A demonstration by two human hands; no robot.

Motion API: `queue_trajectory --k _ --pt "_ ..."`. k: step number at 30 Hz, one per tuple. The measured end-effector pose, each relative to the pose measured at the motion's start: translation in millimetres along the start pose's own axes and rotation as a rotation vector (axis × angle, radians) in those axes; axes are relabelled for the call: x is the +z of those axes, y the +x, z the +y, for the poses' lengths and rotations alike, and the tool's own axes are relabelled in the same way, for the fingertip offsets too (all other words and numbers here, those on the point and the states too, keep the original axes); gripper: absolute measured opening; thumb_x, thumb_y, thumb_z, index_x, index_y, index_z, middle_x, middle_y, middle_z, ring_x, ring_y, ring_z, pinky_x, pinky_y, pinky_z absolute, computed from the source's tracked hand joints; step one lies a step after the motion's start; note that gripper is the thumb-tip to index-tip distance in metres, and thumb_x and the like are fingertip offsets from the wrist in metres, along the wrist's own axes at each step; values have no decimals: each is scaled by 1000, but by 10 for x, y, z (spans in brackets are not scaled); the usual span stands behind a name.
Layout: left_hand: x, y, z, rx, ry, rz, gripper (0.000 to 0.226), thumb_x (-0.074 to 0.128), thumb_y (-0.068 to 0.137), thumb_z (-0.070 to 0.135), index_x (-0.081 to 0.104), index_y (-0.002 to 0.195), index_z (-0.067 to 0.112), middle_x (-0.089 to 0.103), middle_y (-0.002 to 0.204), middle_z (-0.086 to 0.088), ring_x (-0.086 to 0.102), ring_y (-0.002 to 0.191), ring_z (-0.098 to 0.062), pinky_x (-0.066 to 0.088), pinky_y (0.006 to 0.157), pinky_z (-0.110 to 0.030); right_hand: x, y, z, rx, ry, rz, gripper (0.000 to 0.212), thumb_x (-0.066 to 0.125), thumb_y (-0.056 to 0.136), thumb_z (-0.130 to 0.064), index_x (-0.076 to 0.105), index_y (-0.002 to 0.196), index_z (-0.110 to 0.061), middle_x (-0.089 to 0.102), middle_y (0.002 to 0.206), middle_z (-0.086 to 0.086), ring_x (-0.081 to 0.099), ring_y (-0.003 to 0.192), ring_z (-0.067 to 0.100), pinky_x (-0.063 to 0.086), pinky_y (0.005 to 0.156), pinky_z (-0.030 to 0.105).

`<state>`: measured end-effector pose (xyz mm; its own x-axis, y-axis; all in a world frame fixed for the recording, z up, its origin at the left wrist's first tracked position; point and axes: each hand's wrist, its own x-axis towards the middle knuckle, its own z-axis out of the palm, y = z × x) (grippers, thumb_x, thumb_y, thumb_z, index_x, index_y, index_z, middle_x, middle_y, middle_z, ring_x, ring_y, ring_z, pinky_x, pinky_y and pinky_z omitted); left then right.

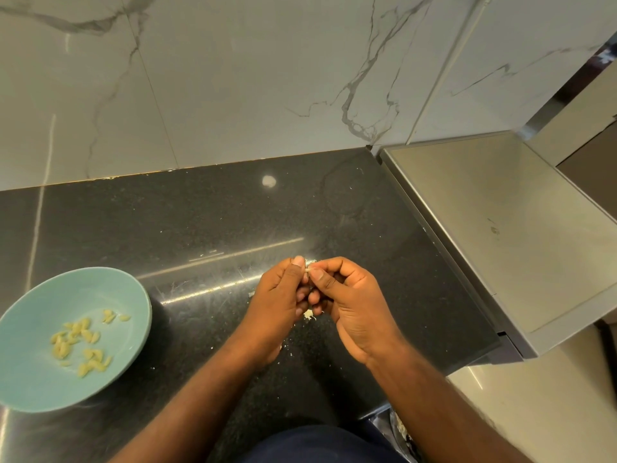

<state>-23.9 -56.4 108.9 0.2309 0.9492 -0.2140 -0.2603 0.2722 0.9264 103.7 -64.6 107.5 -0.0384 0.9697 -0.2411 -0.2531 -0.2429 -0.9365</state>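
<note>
Thumb to thumb, left hand (277, 304) and right hand (352, 304); both grips tight on a pale piece (307, 270)

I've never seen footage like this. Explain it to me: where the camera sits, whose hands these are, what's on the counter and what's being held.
There is no machine here. The single picture comes from a camera worn on a person's head, looking down at their own two bare hands. The left hand and right hand meet over a black counter, both pinching a small pale piece, probably a garlic clove being peeled; it is too small to be sure. To the left sits a teal bowl holding pale yellow peeled pieces. Whitish scraps lie on the counter under the hands.
</note>
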Motion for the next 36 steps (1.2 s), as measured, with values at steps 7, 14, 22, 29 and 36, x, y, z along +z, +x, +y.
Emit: queue_trajectory --k 7,14,22,29,36 --pt "-92 57 -76 -84 -47 78 35 41 105 30 49 74 14 42 56 3 33 46 -9 29 42 -18 14 16 -64 21 85 28 8 57 97 -8 62 91 -7 66 80 8 58 62 15 47 54 25" --pt "-114 92 -121 194 243 8 27 62 90 26 69 116 20 70 88 5 63 72 -8 50 55 -24 -104 33 -112 103 -89 10 12 63 95 -14 66 93 -2 65 75 8 56 62 15 45 54 26" --pt "-32 181 -115 238 154 37 22 74 77 23 73 85 2 73 73 -10 67 64 -13 52 59 -21 -217 -4 -191 145 -48 -21 12 66 89 -16 64 93 -6 64 73 5 55 61 13 45 55 25" --pt "-17 163 -194 251 178 121 11 66 92 16 68 89 6 72 75 -8 69 66 -18 57 62 -29 -66 25 -98 140 81 90 15 56 97 -11 64 84 -9 60 71 6 55 60 12 45 53 24" --pt "-319 99 -289 150 142 256 27 50 102 20 70 90 8 72 79 -10 69 70 -21 57 62 -30 13 166 -138 168 243 109 18 45 95 6 58 104 -1 68 94 20 71 79 25 60 73 31"
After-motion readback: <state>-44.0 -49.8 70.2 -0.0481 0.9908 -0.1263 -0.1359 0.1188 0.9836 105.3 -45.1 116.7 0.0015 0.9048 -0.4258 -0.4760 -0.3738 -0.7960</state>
